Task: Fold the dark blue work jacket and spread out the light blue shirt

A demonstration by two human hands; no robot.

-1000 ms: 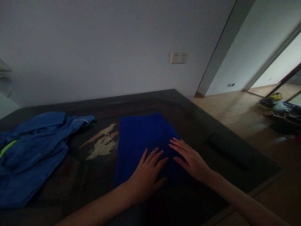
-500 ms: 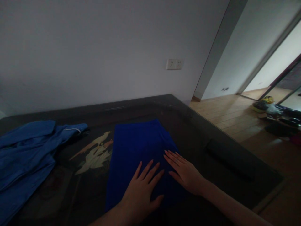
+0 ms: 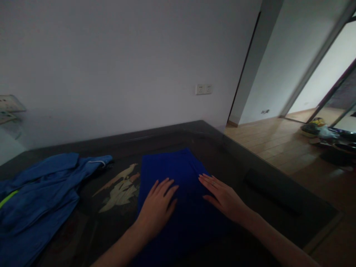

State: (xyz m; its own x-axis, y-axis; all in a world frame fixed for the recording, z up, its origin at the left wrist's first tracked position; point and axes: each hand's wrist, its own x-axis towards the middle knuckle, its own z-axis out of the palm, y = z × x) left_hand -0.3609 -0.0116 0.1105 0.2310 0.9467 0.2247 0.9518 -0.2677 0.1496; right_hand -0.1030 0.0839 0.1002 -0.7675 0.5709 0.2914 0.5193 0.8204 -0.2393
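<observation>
A deep blue cloth (image 3: 169, 167), likely a folded garment, lies on a dark, glossy table (image 3: 222, 155). My left hand (image 3: 158, 202) rests on its left part with the fingers extended. Over the cloth's right edge lies my right hand (image 3: 221, 194), flat, a ring on one finger. Neither hand grips anything. The near end of the cloth fades into shadow between my forearms, so its lower edge is hard to make out.
A crumpled blue garment (image 3: 52, 196) with a yellow-green stripe covers the table's left side. Beside it is a pale bird picture (image 3: 122, 191). A dark, long object (image 3: 271, 191) lies at right. The wall with a socket (image 3: 204, 89) stands behind.
My left hand has shifted left and away from me across the cloth, its fingers closer together. My right hand stays at the right edge. The view has tilted up slightly and turned left.
</observation>
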